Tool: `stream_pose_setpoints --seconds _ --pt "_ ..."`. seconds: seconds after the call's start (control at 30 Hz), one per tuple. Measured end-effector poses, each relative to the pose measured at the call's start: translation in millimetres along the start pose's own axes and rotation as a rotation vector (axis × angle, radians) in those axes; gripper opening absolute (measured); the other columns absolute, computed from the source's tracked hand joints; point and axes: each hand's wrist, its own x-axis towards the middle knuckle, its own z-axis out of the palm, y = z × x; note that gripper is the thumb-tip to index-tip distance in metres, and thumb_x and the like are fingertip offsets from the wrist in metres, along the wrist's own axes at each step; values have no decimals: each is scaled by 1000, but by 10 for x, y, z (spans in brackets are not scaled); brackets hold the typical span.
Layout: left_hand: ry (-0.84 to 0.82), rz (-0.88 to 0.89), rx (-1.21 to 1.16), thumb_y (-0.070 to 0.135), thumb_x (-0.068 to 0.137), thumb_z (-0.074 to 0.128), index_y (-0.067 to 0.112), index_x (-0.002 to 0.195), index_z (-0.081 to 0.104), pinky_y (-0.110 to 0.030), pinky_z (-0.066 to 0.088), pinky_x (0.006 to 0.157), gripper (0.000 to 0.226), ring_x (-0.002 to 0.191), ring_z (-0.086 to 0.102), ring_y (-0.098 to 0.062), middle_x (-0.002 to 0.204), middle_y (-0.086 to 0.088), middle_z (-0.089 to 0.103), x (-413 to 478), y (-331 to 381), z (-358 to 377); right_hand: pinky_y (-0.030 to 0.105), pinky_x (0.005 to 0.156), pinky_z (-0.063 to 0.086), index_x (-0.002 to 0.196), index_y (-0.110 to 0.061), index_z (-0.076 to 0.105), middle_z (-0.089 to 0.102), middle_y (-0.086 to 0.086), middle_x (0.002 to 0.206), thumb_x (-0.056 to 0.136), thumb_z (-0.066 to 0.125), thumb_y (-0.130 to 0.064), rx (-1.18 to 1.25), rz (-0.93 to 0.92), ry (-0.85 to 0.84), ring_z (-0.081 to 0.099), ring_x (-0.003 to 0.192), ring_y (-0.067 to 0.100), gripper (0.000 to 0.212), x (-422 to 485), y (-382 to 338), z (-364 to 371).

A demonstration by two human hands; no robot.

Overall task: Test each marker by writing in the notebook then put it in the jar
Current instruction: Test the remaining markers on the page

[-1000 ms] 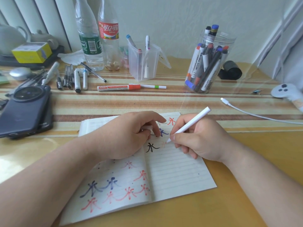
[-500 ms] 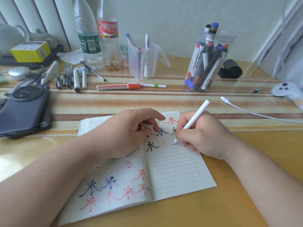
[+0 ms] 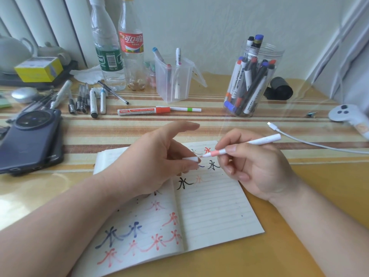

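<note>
An open lined notebook (image 3: 215, 214) lies on the table, marked with black, blue and red characters. My right hand (image 3: 257, 168) pinches a thin white marker (image 3: 259, 141) with a pink collar, lifted off the page, its tip pointing left. My left hand (image 3: 157, 162) holds the marker's white cap (image 3: 191, 159) in its curled fingers, the cap's mouth just left of the tip. A clear jar (image 3: 253, 82) with several markers stands at the back right.
A red-capped marker (image 3: 143, 111) and a thin green-banded pen (image 3: 185, 109) lie behind the notebook. A clear box (image 3: 173, 80), two bottles (image 3: 117, 56), loose pens (image 3: 87, 99), a phone (image 3: 30, 138), a white cable (image 3: 311, 142) and a controller (image 3: 345, 114) surround it.
My right hand lifted the marker off the page and turned its tip toward my left hand. My left hand rose off the notebook and brought the cap up to the tip.
</note>
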Motion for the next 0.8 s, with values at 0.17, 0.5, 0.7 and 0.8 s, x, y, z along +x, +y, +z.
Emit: stream_pose_setpoints --seconds 0.17,0.5,0.7,0.8 --pt "20 14 -11 22 80 82 45 118 56 -26 56 73 52 70 71 -5 81 15 77 -10 17 -4 21 39 15 70 -7 69 54 14 57 75 49 -6 33 -8 37 42 46 23 21 12 -10 0" --pt "22 43 26 31 79 81 43 114 60 -36 55 67 43 68 70 -13 82 19 76 -28 17 24 19 38 21 75 -10 65 55 17 61 78 52 -6 -18 25 -12 46 48 23 14 -11 -4 23" --pt "100 92 180 38 83 76 39 96 69 -27 51 63 15 69 67 -9 77 28 70 -25 -11 25 23 38 39 83 0 62 69 24 77 87 63 -4 -64 -66 -62 64 59 33 6 -34 10 63" --pt "130 165 329 46 86 70 32 83 74 -12 38 56 15 64 55 -2 72 23 60 3 -58 7 24 40 42 83 -2 70 69 25 77 86 68 -9 -110 -109 -35 65 59 30 7 -31 6 76"
